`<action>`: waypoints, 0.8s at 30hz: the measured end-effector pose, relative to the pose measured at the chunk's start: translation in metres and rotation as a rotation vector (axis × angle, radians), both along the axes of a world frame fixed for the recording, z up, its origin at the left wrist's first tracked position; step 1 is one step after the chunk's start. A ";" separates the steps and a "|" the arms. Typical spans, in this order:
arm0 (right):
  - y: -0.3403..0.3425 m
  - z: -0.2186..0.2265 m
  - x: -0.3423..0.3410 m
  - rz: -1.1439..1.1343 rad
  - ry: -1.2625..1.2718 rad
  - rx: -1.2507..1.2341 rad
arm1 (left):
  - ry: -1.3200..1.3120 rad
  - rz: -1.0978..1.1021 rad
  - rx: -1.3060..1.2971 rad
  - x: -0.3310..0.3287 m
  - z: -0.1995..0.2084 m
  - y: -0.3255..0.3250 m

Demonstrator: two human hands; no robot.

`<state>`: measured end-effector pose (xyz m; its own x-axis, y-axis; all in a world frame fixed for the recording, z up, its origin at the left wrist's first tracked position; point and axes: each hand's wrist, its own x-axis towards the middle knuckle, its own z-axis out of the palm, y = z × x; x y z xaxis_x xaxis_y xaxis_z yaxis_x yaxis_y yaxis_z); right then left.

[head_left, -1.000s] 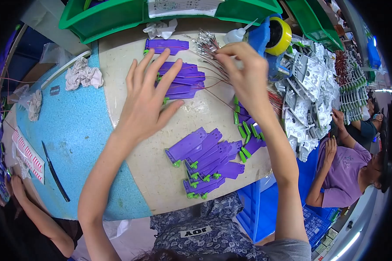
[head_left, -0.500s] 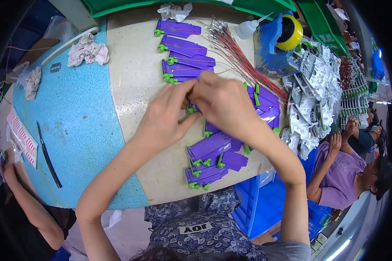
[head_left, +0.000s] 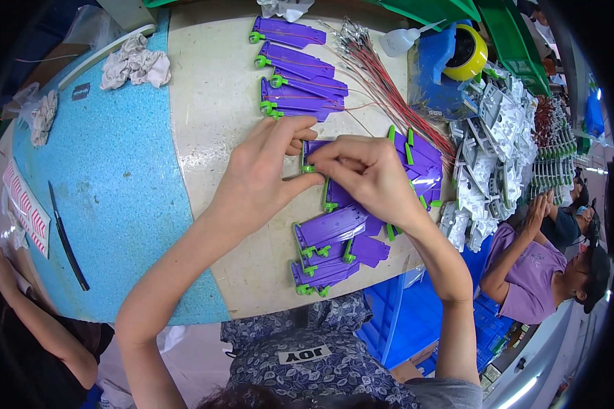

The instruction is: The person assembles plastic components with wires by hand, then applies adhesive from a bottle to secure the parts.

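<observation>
Between my hands, a purple plastic part (head_left: 311,146) with a green end piece lies at the middle of the work surface. My left hand (head_left: 256,170) is closed on it from the left, thumb by the green end. From the right, my right hand (head_left: 367,167) pinches at the same part near that green end; its fingertips hide any small piece there. Beyond my hands, several purple parts with green ends (head_left: 300,92) lie in a column with thin red wires across them. More purple parts (head_left: 331,228) are piled nearer me and to the right.
A bundle of red wires (head_left: 389,82) runs beside a white squeeze bottle (head_left: 399,42) and a yellow tape roll (head_left: 472,53). Grey-white plastic parts (head_left: 494,136) are heaped at the right. A black-handled knife (head_left: 68,242) and crumpled cloth (head_left: 136,65) lie on the blue mat (head_left: 123,177). Other people sit on both sides.
My right hand has lowered and moved slightly right, uncovering more of the purple part between my hands. My left fingers have shifted a little. The whole view has tilted slightly.
</observation>
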<state>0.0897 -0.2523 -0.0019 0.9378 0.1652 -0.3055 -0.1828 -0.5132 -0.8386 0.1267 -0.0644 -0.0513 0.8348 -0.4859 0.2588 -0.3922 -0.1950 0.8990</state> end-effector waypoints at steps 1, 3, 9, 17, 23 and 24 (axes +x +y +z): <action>0.001 0.000 -0.002 -0.002 0.001 -0.001 | 0.001 -0.005 0.007 0.000 0.000 0.000; 0.004 0.000 -0.005 0.068 -0.234 -0.075 | -0.011 0.006 -0.003 -0.001 -0.001 -0.001; 0.003 -0.001 0.008 0.185 -0.394 -0.119 | -0.090 0.047 0.042 -0.001 -0.002 -0.004; -0.010 0.000 0.023 -0.182 -0.027 -0.115 | -0.163 0.074 0.167 -0.003 0.004 -0.001; -0.005 0.006 0.025 -0.189 -0.148 -0.284 | -0.487 -0.021 0.236 0.008 0.004 0.004; -0.010 0.004 0.027 -0.234 -0.180 -0.301 | -0.507 -0.100 0.198 0.014 0.004 0.002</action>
<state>0.1164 -0.2621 0.0019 0.9822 -0.1298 -0.1356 -0.1876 -0.7020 -0.6870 0.1410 -0.0620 -0.0477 0.5767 -0.6369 0.5117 -0.7915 -0.2806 0.5429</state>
